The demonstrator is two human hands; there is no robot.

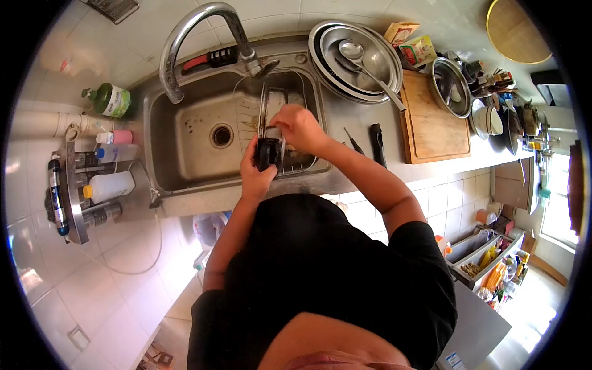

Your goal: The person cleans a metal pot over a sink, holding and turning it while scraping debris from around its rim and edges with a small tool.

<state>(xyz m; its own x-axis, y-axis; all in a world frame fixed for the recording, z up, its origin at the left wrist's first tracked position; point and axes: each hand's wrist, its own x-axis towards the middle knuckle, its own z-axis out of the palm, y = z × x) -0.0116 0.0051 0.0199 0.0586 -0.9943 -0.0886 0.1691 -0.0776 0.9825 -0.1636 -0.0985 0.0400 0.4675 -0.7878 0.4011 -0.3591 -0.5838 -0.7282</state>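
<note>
A black, shiny-edged utensil [269, 154] is extending between the hands, above the right side of the sink [185, 154]. The left hand [256, 176] is gripping its black end; the right hand [298, 128] is curling alongside, its grip indeterminable. A faucet [209, 9] is arching beyond.

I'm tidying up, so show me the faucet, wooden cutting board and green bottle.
Faucet [209, 8], head view: top of curved spout.
Wooden cutting board [433, 131], head view: bare upper face.
Green bottle [117, 100], head view: side label.
</note>
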